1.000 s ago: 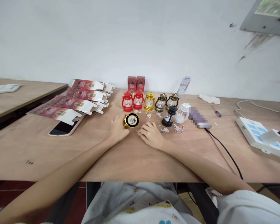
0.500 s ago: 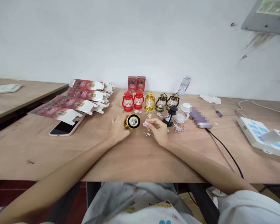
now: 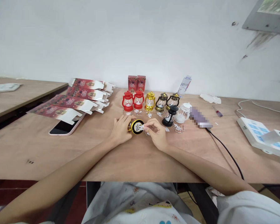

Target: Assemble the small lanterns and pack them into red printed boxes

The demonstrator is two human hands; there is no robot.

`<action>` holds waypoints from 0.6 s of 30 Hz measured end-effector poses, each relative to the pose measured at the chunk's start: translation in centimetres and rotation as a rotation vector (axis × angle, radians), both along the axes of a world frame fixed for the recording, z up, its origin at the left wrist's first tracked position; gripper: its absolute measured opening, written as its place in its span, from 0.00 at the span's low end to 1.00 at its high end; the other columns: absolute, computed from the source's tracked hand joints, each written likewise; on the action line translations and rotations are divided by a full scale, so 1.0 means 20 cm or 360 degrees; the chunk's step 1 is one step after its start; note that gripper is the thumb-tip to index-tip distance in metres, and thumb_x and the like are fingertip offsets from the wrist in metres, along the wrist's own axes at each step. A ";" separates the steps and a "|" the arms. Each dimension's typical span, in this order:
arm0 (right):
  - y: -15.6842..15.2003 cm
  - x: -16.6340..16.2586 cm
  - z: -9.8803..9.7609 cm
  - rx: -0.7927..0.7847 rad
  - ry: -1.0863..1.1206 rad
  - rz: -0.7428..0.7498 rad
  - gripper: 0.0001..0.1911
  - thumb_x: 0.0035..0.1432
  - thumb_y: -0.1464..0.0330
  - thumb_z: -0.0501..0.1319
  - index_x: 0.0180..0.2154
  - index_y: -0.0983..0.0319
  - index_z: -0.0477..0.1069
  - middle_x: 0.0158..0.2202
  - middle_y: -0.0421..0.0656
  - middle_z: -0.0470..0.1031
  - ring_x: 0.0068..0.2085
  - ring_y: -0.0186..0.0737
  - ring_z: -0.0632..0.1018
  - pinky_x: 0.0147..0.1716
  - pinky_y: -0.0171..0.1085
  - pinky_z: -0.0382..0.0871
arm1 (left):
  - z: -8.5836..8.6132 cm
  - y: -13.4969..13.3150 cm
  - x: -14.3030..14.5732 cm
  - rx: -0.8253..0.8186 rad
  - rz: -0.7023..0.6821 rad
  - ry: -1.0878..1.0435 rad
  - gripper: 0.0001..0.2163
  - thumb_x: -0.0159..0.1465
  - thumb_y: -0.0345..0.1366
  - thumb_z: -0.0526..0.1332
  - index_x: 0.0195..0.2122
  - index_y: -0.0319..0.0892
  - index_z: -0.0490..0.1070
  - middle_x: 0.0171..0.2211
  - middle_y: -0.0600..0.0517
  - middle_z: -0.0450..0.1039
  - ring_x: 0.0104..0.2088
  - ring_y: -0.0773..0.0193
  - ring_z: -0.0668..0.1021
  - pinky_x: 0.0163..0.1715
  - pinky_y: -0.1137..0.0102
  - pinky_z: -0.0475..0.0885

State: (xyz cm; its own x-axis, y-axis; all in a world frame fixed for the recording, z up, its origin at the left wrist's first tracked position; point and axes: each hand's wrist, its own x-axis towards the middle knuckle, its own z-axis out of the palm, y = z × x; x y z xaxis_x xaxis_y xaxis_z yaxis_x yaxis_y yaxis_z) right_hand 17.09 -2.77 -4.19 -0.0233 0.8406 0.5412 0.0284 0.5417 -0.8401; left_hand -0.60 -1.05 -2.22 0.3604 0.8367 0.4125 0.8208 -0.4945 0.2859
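My left hand [image 3: 121, 129] is closed around a gold lantern [image 3: 130, 126] lying tilted on its side. The lantern's round base [image 3: 137, 127], black-rimmed with a pale centre, faces me and to the right. Between the thumb and fingers of my right hand [image 3: 156, 132] is a small white cut-out piece [image 3: 141, 127], held right at the base. Behind my hands stand two red lanterns [image 3: 128, 101], a gold one [image 3: 150, 101] and two bronze ones [image 3: 161, 102]. A black lantern [image 3: 170, 116] and a white lantern [image 3: 183, 113] stand to the right.
Unfolded red boxes [image 3: 73, 102] overlap a phone [image 3: 63, 127] at left. Two upright boxes [image 3: 136, 83] stand by the wall. White cut-outs with thin wire shapes [image 3: 178, 128] lie on the table. At right are a cabled purple device [image 3: 198, 116], a screwdriver [image 3: 217, 111] and a power strip [image 3: 259, 133].
My left hand has shifted the gold lantern slightly right and turned its base. My right hand has brought the white cut-out piece left, up against the lantern's base.
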 end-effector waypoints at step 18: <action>-0.03 0.01 0.02 0.0281 -0.0231 0.0008 0.07 0.53 0.66 0.63 0.26 0.60 0.66 0.36 0.44 0.74 0.39 0.38 0.76 0.38 0.39 0.71 | 0.01 -0.01 0.01 -0.0023 -0.0018 0.0038 0.20 0.52 0.31 0.58 0.48 0.46 0.64 0.47 0.48 0.72 0.48 0.53 0.71 0.40 0.62 0.59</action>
